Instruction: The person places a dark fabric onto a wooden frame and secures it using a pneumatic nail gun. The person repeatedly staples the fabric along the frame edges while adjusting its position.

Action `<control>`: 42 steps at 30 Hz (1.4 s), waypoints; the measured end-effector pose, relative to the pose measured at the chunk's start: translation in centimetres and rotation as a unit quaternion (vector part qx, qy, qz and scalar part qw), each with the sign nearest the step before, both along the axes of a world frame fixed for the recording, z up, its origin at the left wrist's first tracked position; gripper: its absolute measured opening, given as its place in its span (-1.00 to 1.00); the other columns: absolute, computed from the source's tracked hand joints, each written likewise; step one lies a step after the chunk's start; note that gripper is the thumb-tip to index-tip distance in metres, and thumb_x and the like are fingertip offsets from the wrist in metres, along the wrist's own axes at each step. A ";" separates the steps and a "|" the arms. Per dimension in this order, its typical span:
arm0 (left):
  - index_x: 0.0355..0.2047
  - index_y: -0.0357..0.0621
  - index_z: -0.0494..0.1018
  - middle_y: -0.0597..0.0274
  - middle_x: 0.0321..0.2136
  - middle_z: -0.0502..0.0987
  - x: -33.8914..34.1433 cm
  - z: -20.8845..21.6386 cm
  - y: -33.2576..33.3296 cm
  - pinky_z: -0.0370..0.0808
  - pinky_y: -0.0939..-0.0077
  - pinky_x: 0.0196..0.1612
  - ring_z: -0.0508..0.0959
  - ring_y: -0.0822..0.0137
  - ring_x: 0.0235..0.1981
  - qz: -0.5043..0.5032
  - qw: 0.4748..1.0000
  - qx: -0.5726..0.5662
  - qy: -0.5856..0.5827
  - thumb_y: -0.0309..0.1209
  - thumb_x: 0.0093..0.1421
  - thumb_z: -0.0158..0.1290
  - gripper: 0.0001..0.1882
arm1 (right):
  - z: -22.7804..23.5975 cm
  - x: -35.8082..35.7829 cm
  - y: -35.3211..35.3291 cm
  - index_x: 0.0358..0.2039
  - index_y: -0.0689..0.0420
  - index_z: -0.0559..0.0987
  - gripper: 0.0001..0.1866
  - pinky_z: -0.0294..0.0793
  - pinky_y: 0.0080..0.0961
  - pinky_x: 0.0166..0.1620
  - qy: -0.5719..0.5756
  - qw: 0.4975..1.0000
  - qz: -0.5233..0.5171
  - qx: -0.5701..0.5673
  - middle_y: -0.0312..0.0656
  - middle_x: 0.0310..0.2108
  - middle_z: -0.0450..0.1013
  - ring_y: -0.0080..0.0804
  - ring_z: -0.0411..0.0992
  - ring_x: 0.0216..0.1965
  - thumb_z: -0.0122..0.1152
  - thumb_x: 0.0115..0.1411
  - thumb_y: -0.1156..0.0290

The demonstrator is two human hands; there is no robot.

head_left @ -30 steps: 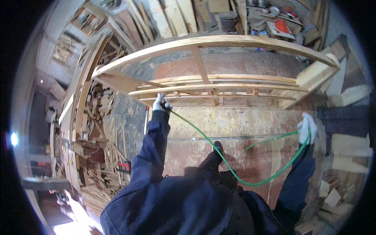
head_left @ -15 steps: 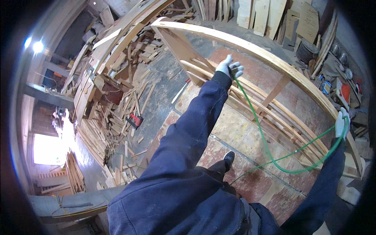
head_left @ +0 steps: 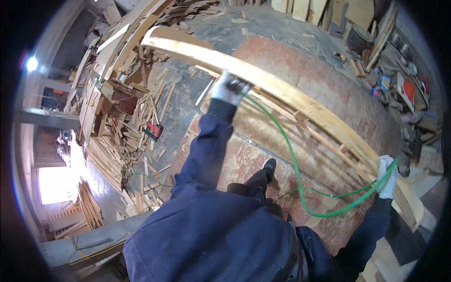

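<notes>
A long wooden frame (head_left: 291,98) stretches across in front of me, tilted so that its broad pale side rail faces up. My left hand (head_left: 228,88), in a white glove with dark finger parts, is closed at the near edge of the rail, left of its middle. My right hand (head_left: 387,177), also gloved, grips the frame near its right end. A green hose (head_left: 297,174) hangs in a loop between my hands. It passes over or through the right hand; its upper end disappears at the left hand. Most inner slats are hidden under the rail.
A red and black power tool (head_left: 152,131) lies among scattered wood strips (head_left: 105,162) on the left. Stacked timber (head_left: 112,51) rises behind them. Boards lean at the far wall, and a dark round bucket (head_left: 359,40) stands at far right. A grey beam (head_left: 94,242) crosses the lower left.
The frame has tipped, hiding its slatted inside, and shifted left and nearer. My left hand has moved left and closed from an open pose. My right hand has come down and left.
</notes>
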State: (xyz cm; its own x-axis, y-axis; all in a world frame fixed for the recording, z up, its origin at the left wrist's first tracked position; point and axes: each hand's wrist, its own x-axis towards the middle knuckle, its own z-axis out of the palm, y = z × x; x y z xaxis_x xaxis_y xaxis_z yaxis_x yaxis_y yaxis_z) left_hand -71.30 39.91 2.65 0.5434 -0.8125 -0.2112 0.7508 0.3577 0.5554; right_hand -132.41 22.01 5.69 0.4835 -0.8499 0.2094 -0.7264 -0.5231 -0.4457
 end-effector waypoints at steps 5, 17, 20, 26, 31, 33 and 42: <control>0.00 -0.07 0.48 0.15 -0.09 0.60 -3.8 -2.8 12.4 0.50 -0.11 0.14 0.58 0.10 0.01 0.036 0.997 0.040 -0.047 -0.19 0.37 0.07 -0.70 | -2.2 -3.1 14.0 -0.15 0.17 0.61 -0.75 0.49 -0.18 0.01 -0.035 0.988 0.017 0.151 -0.01 -0.14 0.58 0.00 0.54 -0.09 0.04 0.39 0.31; 0.10 -0.10 0.48 0.09 0.08 0.57 -8.0 -14.5 39.0 0.43 -0.11 0.23 0.53 -0.02 0.11 0.094 0.970 0.204 0.096 -0.11 0.40 0.02 -0.59 | -14.6 -6.7 35.6 -0.18 0.18 0.56 -0.58 0.45 0.06 -0.03 0.192 0.918 0.166 0.304 0.18 -0.21 0.56 0.16 0.53 -0.16 -0.15 0.40 0.11; 0.18 -0.09 0.42 0.08 0.14 0.52 -9.9 -16.9 44.9 0.42 -0.14 0.24 0.49 -0.03 0.16 0.107 0.954 0.252 0.126 -0.02 0.38 0.03 -0.48 | -18.0 -8.1 41.3 -0.21 0.23 0.56 -0.55 0.45 0.10 -0.06 0.205 0.910 0.124 0.340 0.23 -0.25 0.55 0.20 0.53 -0.17 -0.14 0.37 0.09; 0.17 -0.07 0.42 0.09 0.13 0.52 -14.0 -15.6 54.5 0.52 -0.14 0.14 0.52 0.01 0.13 0.067 0.965 0.232 0.105 -0.08 0.37 0.09 -0.52 | -14.8 -12.5 50.1 -0.24 0.19 0.61 -0.58 0.46 0.00 -0.09 0.108 0.925 -0.005 0.364 0.20 -0.28 0.55 0.23 0.52 -0.19 -0.02 0.35 0.07; 0.14 -0.07 0.42 0.10 0.07 0.54 -19.5 -10.7 63.1 0.59 -0.13 0.06 0.56 0.00 0.07 0.001 0.980 0.185 0.066 -0.09 0.38 0.07 -0.55 | -8.4 -15.7 57.3 -0.27 0.22 0.60 -0.57 0.42 0.01 -0.08 0.171 0.903 -0.053 0.390 0.22 -0.29 0.54 0.23 0.50 -0.16 0.01 0.33 0.07; 0.16 -0.07 0.39 0.08 0.08 0.52 -21.2 -9.6 66.7 0.58 -0.16 0.08 0.55 -0.02 0.09 0.014 0.975 0.210 0.065 -0.08 0.39 0.07 -0.53 | -7.9 -16.9 61.2 -0.28 0.23 0.61 -0.57 0.41 0.02 -0.07 0.171 0.895 -0.069 0.406 0.23 -0.29 0.54 0.24 0.49 -0.15 0.02 0.33 0.07; 0.18 -0.03 0.34 0.07 0.10 0.49 -28.9 -11.7 84.3 0.66 -0.13 -0.06 0.56 -0.01 0.07 -0.017 0.964 0.243 0.109 -0.05 0.37 0.09 -0.50 | -12.9 -23.4 77.6 -0.31 0.23 0.60 -0.61 0.42 -0.04 -0.09 0.242 0.914 -0.035 0.322 0.19 -0.34 0.54 0.15 0.52 -0.19 0.03 0.29 0.12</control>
State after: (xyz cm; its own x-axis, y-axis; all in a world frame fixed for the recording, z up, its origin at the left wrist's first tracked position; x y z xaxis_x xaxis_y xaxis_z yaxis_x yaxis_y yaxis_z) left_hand -100.24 124.20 -9.04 0.4172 -0.6055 -0.6778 0.8757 0.0682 0.4781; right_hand -155.81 99.57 -7.24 0.3258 -0.7541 -0.5703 -0.9422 -0.2089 -0.2621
